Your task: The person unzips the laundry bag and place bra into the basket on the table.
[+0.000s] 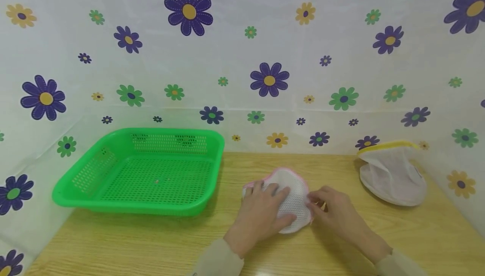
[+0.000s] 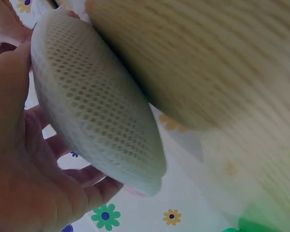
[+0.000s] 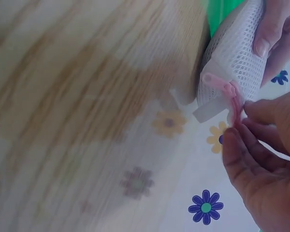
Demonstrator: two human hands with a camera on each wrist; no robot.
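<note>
Head view: I'm seeing 1 white mesh pouch lying at lower centre of frame. Left hand is resting on it, fingers spread wide; right hand is pinching its pink edge.

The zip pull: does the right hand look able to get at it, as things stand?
Probably yes: the right hand already pinches the pink trim close to the zip pull, which lies exposed; the left hand rests on the bag without covering it.
</note>
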